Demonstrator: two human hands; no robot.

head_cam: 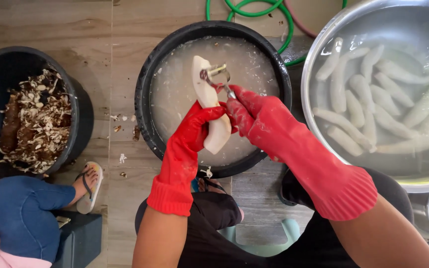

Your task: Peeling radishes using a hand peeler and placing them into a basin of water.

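Both my hands wear red rubber gloves. My left hand [194, 130] grips a pale peeled root [209, 99] held above a black tub [147, 84] of cloudy water. My right hand [254, 116] holds a metal peeler [216, 77] whose blade rests against the upper end of the root. The lower end of the root sticks out below my left fingers.
A large steel basin [323, 39] at right holds several peeled white roots in water. At left a black bucket [78, 104] is full of brown peelings. Another person's knee and sandalled foot [89, 183] are at lower left. Green hose [254, 10] lies at the top.
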